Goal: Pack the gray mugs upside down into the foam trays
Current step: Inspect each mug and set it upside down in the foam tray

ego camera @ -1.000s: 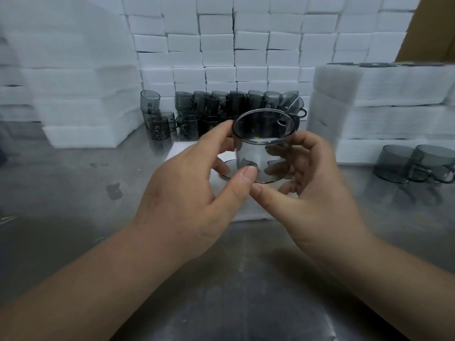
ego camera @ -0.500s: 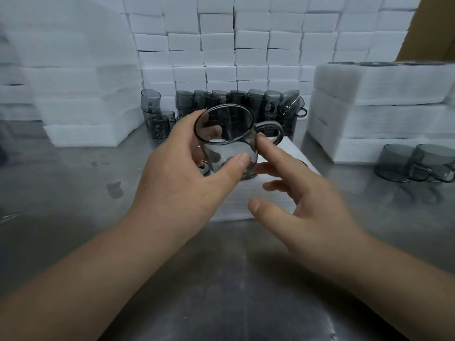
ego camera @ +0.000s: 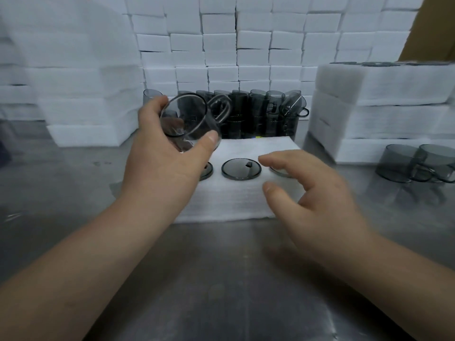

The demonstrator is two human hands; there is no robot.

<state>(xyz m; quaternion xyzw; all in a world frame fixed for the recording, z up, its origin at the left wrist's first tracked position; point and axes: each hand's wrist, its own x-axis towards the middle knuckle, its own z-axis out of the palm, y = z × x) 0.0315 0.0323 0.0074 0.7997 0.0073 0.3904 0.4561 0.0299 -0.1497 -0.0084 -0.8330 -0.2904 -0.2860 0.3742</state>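
Note:
My left hand (ego camera: 162, 163) grips a transparent gray mug (ego camera: 190, 119), tilted with its mouth toward me and its handle pointing right, held above the left end of a white foam tray (ego camera: 231, 200). Three round gray mug bottoms sit in a row in the tray: the middle one (ego camera: 241, 169) is fully visible, the left one (ego camera: 206, 171) is half hidden by my left hand, and the right one (ego camera: 279, 171) lies partly under my fingers. My right hand (ego camera: 312, 203) hovers over the tray's right side, fingers relaxed and holding nothing.
A cluster of upright gray mugs (ego camera: 258, 114) stands behind the tray. Two more mugs (ego camera: 416, 163) sit at the right on the steel table (ego camera: 221, 279). Stacked foam trays (ego camera: 384, 107) rise on the right, others on the left (ego camera: 81, 104), with a wall of foam blocks behind.
My right hand let go of the mug and dropped to the right over the tray. My left hand carried the mug to the left, tilting it, uncovering the mug bottoms in the tray.

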